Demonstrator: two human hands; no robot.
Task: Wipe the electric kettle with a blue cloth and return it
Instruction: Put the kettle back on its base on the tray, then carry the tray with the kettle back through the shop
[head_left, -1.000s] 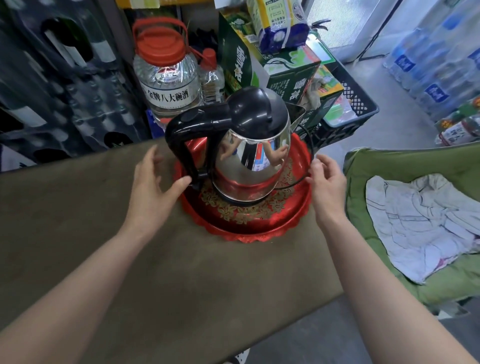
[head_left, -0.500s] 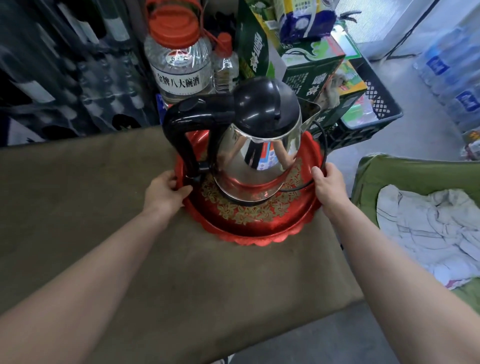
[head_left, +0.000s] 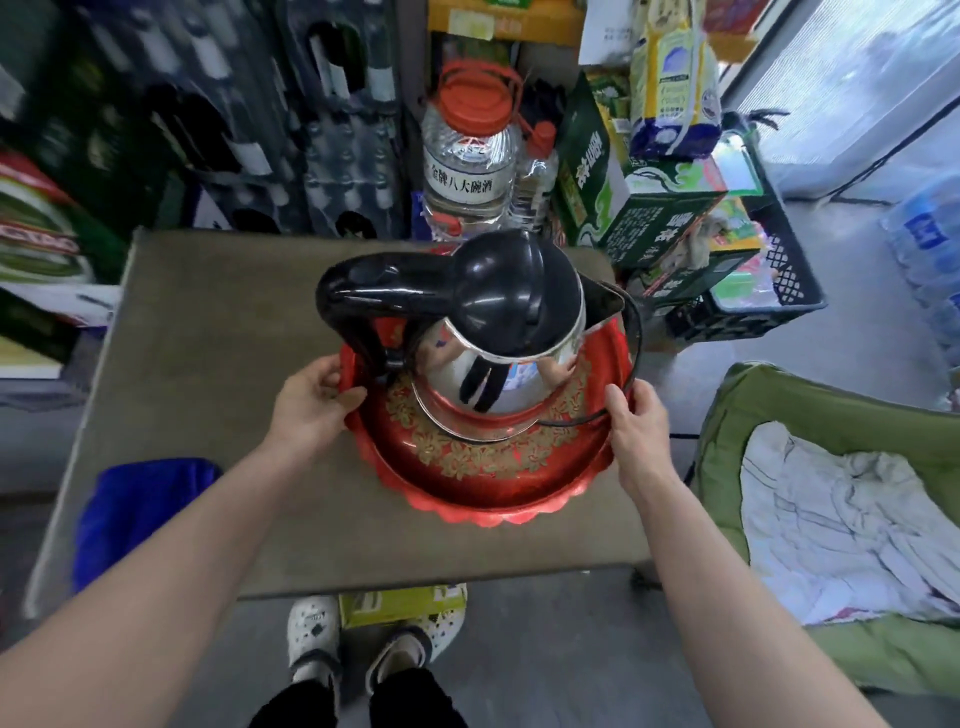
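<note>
A steel electric kettle (head_left: 498, 374) with a black lid and handle stands on a round red tray (head_left: 498, 493) with a gold floral pattern. The tray is over the brown table (head_left: 208, 338), and its near edge seems lifted. My left hand (head_left: 311, 405) grips the tray's left rim, just below the kettle handle. My right hand (head_left: 634, 431) grips the right rim, where the black power cord loops round. A blue cloth (head_left: 135, 514) lies at the table's near left edge, partly behind my left forearm.
Behind the table stand a big clear jug with a red cap (head_left: 470, 171), a smaller bottle, green cartons (head_left: 623, 208) and a black crate (head_left: 769, 280). A green chair (head_left: 831, 415) with white cloth is at the right. My feet show below the table edge.
Both hands went from hovering beside the tray to gripping its rim. The tray with the kettle now sits nearer to me, its near edge raised, and the blue cloth has come into view.
</note>
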